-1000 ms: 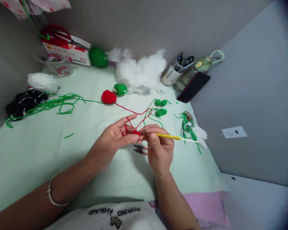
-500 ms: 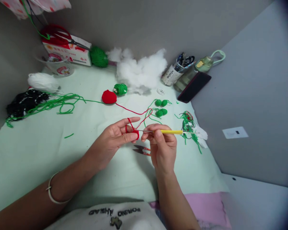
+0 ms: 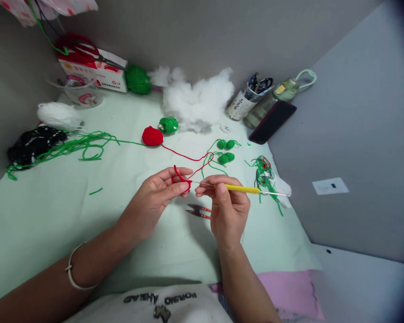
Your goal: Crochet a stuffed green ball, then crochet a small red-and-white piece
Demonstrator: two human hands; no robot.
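a small red crocheted piece (image 3: 189,184) is pinched between thumb and fingers of the left hand (image 3: 160,190), with red yarn (image 3: 182,156) looped over the extended index finger; the yellow-handled crochet hook (image 3: 242,189) is pinched by thumb and fingers of the right hand (image 3: 229,208), its tip held at the piece's edge, though whether a stitch is pierced cannot be told. the piece is held above the pale green tablecloth (image 3: 164,251), and the thread snips (image 3: 194,213) are partly covered by the right hand
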